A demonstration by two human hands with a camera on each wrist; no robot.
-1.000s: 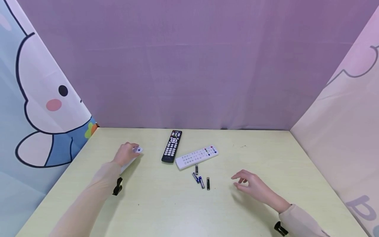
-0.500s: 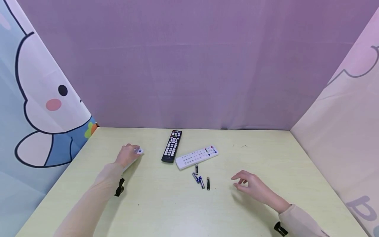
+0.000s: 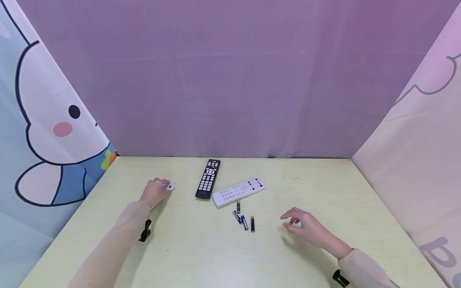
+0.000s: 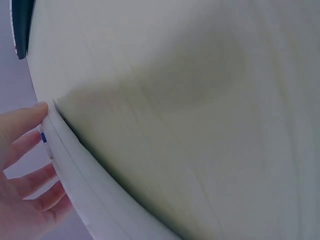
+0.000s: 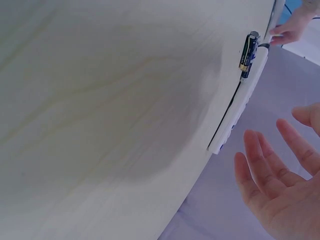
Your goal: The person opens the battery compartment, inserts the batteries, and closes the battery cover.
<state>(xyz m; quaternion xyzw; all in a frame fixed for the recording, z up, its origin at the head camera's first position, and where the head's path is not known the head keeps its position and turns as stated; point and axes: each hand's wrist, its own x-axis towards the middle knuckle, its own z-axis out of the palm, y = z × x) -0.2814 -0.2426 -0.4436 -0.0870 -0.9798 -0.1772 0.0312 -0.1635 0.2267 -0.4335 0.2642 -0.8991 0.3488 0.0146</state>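
In the head view my left hand grips a white remote control at the table's left side. Most of that remote is hidden under the hand, and only its far end shows. In the left wrist view, the thumb lies on one long edge of the white remote and the fingers are at the other. My right hand hovers above the table with loosely bent fingers, holding nothing. Several small batteries lie to its left. A second white remote rests behind them, face up.
A black remote control lies between the two white ones, nearer the back. The pale table meets a purple curtain behind and printed cloth panels at the sides.
My left hand has come down slightly and a little to the right with the remote. The right hand and the things on the table have stayed put; the head view has shifted slightly.
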